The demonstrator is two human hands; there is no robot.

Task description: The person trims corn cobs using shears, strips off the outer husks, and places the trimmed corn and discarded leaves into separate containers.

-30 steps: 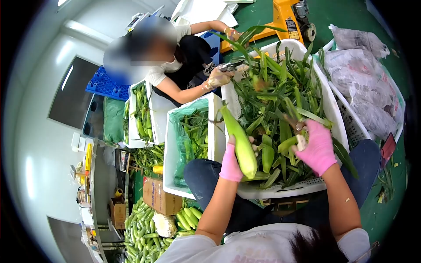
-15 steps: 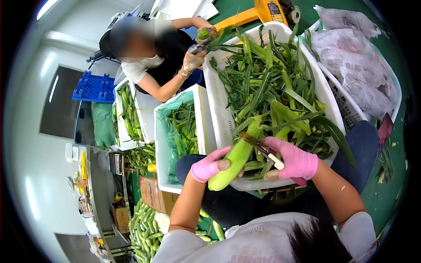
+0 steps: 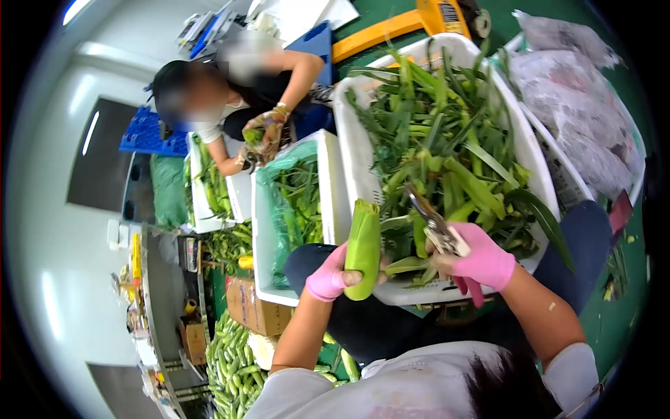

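Note:
An ear of corn in green husk stands nearly upright in my left hand, its top end cut flat. My left hand wears a pink glove with fingers wrapped round the lower part of the ear. My right hand, also gloved in pink, is closed on the handles of pruning shears, whose blades point up and left, apart from the ear. Beyond both hands is a large white basket heaped with husks and long green leaves.
A co-worker at the upper left holds something green over a white foam box lined with green plastic. Wrapped bags fill a crate at right. A cardboard box and piled ears lie lower left.
The ear has turned more upright and its narrow top end is gone. The shears have moved right, away from it. The co-worker's hands have moved down and left.

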